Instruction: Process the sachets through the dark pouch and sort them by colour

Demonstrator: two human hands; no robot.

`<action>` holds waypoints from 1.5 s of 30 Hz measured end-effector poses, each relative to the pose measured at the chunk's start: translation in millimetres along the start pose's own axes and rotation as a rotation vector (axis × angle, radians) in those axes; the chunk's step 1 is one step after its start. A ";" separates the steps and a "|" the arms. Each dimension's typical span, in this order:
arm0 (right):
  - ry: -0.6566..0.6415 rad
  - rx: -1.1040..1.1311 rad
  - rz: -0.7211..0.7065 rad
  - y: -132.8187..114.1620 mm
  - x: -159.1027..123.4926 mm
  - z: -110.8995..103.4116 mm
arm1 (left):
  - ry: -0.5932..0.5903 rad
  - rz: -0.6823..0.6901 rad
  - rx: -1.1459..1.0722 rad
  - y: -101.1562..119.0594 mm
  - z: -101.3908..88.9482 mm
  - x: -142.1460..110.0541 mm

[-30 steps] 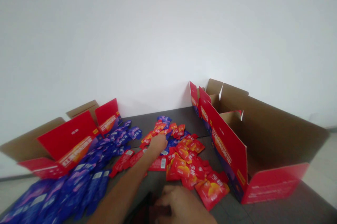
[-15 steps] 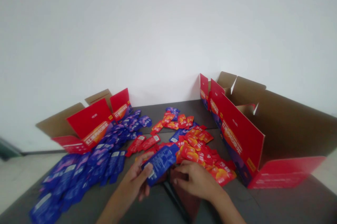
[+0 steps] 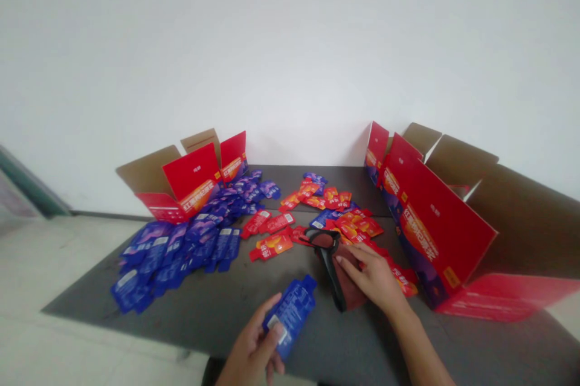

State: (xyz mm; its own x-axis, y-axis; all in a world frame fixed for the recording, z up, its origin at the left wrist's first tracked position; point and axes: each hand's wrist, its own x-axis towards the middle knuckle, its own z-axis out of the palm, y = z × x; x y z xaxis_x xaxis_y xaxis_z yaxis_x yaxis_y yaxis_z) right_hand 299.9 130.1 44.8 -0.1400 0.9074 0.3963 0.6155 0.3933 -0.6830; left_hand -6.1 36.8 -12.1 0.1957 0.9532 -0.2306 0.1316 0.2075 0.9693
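Note:
My left hand [image 3: 258, 344] is closed on a blue sachet [image 3: 292, 313] near the front edge of the table. The sachet's printed back and white label face up, its narrow neck pointing away to the right. My right hand [image 3: 374, 274] grips a reddish-brown pouch [image 3: 351, 286] with black trim, thumb and fingers pressed on its right side. The pouch's black-rimmed mouth gapes at the far end; its inside is too dark to make out. Red and orange sachets [image 3: 357, 226] lie heaped beyond it, partly hidden by my right hand.
Many blue sachets [image 3: 181, 247] are piled at the left, before an open red carton [image 3: 190, 171]. Larger open red cartons [image 3: 435, 223] line the right side. Several red sachets [image 3: 272, 244] lie mid-table. The grey table [image 3: 203, 307] ends at a white wall [image 3: 290, 60].
My left hand has drawn the blue sachet away from the pouch, toward the front edge. My right hand and the pouch have come apart from it, and more of the pouch shows. The view has shifted.

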 end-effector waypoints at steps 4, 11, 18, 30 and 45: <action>0.098 0.034 0.024 -1.3 -10.6 1.9 | -0.028 0.085 0.185 -1.2 6.5 0.1; 0.059 -0.072 -0.012 -9.2 -24.3 9.4 | 0.110 0.514 0.803 7.8 13.7 -6.7; -0.119 -0.162 -0.115 -58.8 -39.2 24.4 | 0.126 0.932 1.139 -11.8 9.7 -29.5; -0.262 -0.423 -0.196 -37.7 1.9 47.0 | 0.114 0.899 1.089 -4.8 16.2 -25.8; -0.247 -0.395 -0.240 -41.8 -6.6 49.0 | 0.128 0.837 1.082 -16.8 21.8 -30.2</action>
State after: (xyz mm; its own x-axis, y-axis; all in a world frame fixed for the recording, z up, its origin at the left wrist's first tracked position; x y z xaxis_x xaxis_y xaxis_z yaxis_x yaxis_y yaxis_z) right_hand 237.0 114.9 40.7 -0.4623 0.8252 0.3246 0.7827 0.5517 -0.2880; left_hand 7.0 -0.3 -23.3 0.5087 0.7331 0.4514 0.7163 -0.6513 0.2505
